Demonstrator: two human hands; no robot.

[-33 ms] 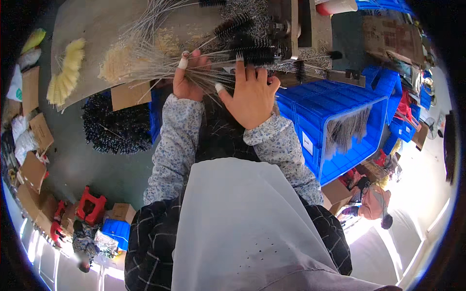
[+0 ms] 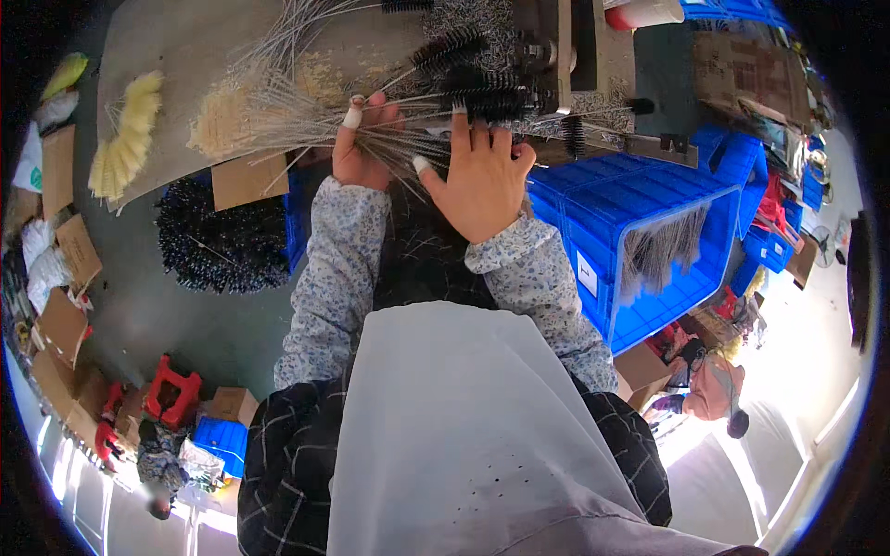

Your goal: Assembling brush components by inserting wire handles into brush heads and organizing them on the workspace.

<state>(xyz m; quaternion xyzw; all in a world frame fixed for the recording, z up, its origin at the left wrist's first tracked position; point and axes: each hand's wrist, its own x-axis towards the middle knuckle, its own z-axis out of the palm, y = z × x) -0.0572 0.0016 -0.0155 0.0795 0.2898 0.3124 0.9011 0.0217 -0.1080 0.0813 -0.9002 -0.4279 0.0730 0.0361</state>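
Twisted wire stems [image 2: 278,120] lie in a loose bundle across the worktable. My left hand [image 2: 363,153], white tape on its thumb, is closed around part of this bundle. To its right, my right hand [image 2: 482,181] is spread flat, palm down, over the stems' right part. Its taped index fingertip meets the lower edge of a black bristle brush [image 2: 482,93]. Another black brush [image 2: 450,51] lies just above, angled. The wires under my right palm are partly hidden. A small metal fixture [image 2: 538,60] sits at the brushes' right end.
Right of my arm, a blue crate [image 2: 603,190] lies on its side with wires inside. Black brushes [image 2: 222,236] fill a space below the table's left side. Yellow brushes [image 2: 130,139] rest at the left edge. A red stool [image 2: 173,389] and two people are farther off.
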